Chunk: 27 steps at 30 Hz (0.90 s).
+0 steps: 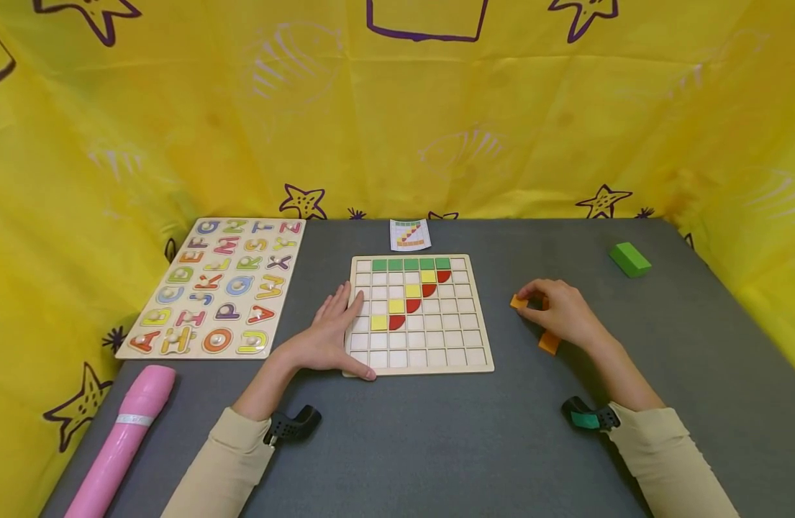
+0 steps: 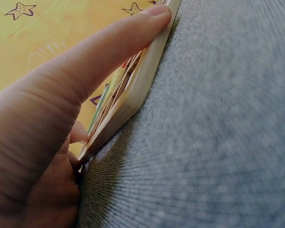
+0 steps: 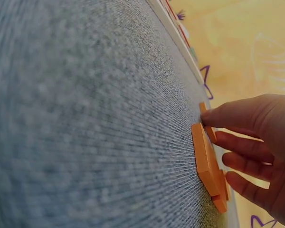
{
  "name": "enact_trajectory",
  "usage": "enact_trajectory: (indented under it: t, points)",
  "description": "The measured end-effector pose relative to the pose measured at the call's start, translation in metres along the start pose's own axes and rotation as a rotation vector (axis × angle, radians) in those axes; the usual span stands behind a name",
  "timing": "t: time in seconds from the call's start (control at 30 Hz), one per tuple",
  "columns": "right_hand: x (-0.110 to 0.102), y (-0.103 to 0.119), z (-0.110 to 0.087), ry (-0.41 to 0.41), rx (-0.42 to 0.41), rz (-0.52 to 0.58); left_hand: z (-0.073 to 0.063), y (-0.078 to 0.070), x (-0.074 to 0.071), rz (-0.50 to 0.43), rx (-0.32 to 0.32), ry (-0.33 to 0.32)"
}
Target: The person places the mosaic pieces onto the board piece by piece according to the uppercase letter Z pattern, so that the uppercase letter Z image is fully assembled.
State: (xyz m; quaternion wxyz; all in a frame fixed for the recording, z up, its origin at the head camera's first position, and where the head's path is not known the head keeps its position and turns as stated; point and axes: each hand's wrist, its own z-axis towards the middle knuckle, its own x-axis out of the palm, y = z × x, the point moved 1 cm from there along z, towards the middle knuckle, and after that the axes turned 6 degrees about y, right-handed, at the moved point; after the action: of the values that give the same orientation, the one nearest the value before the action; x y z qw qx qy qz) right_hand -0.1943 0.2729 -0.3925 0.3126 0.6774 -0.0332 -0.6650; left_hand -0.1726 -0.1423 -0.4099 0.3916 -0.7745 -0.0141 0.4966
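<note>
A wooden grid board (image 1: 429, 373) lies on the grey table, holding green and yellow squares and red quarter-round pieces. My left hand (image 1: 329, 334) rests along its left edge with the fingers spread, the thumb (image 2: 128, 40) lying on the front corner rim. To the right of the board, my right hand (image 1: 565, 313) pinches an orange tile (image 1: 518, 302) between thumb and fingers. More orange tiles (image 1: 549, 342) lie right under that hand; the right wrist view shows one orange tile (image 3: 205, 159) on top of others.
A small pattern card (image 1: 410, 235) lies behind the board. Left of it is an alphabet puzzle board (image 1: 277, 288) with knobbed letters. A pink microphone (image 1: 128, 424) lies at front left, and green pieces (image 1: 630, 260) sit at back right. Yellow cloth (image 1: 397, 129) surrounds the table.
</note>
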Motion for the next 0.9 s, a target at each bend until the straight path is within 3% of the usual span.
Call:
enact_trajectory:
  t: [0.4, 0.57, 0.9]
  points:
    - [-0.004, 0.002, -0.001, 0.051, 0.038, 0.013, -0.001, 0.0, 0.0, -0.004, 0.004, 0.004]
    - [0.0, 0.009, 0.001, 0.032, 0.032, 0.052, -0.001, 0.001, 0.0, -0.003, 0.006, 0.002]
    - [0.031, 0.062, 0.018, 0.075, -0.054, 0.227, 0.0, 0.0, 0.0, 0.009, 0.007, 0.005]
